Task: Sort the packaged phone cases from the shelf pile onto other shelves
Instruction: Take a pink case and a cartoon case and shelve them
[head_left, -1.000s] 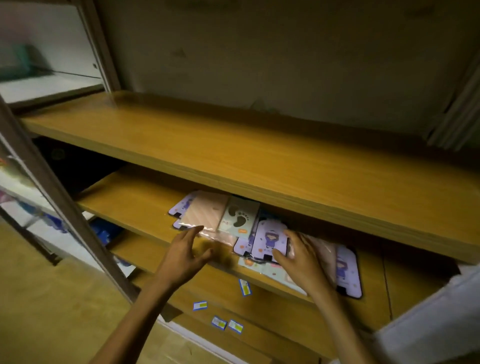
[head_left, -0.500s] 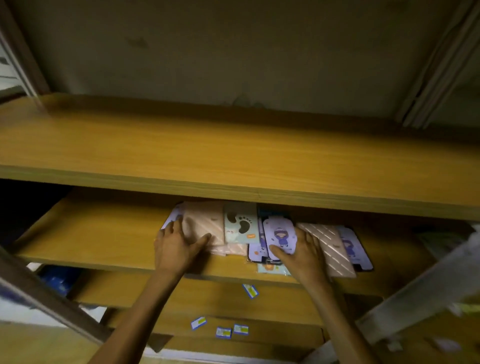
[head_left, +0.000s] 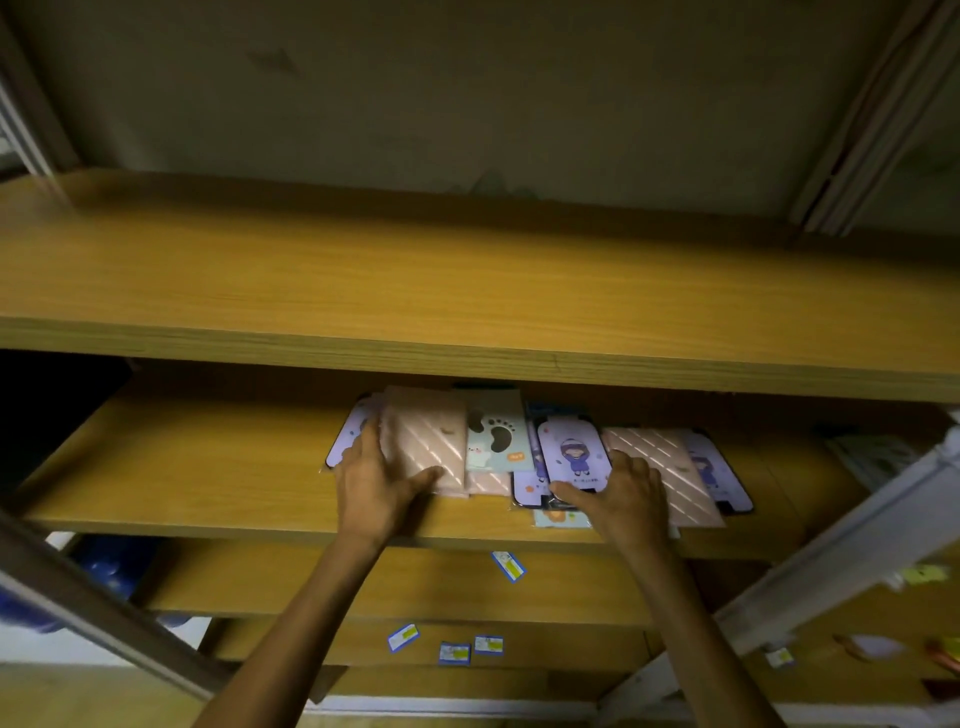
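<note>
A pile of packaged phone cases (head_left: 496, 441) lies on the middle wooden shelf (head_left: 182, 483). It holds a pink striped case (head_left: 426, 439), a pale footprint case (head_left: 498, 436), a purple cartoon-girl case (head_left: 571, 449), a second pink striped case (head_left: 670, 462), and purple cases at both ends. My left hand (head_left: 376, 486) grips the left pink case, fingers along its left edge and thumb on its face. My right hand (head_left: 626, 496) lies spread on the pile, thumb on the purple girl case and fingers on the second pink case.
A bare upper shelf (head_left: 467, 270) overhangs the pile's back. Small blue and yellow labels (head_left: 509, 565) lie on the lower shelves. A grey metal upright (head_left: 104, 618) crosses bottom left, a white one (head_left: 831, 566) bottom right. Blue objects (head_left: 111, 566) sit low at the left.
The view has swung to face the shelves squarely. Both hands have reached deeper onto the pile; the left moved onto the pink case, the right spread over the purple and pink cases.
</note>
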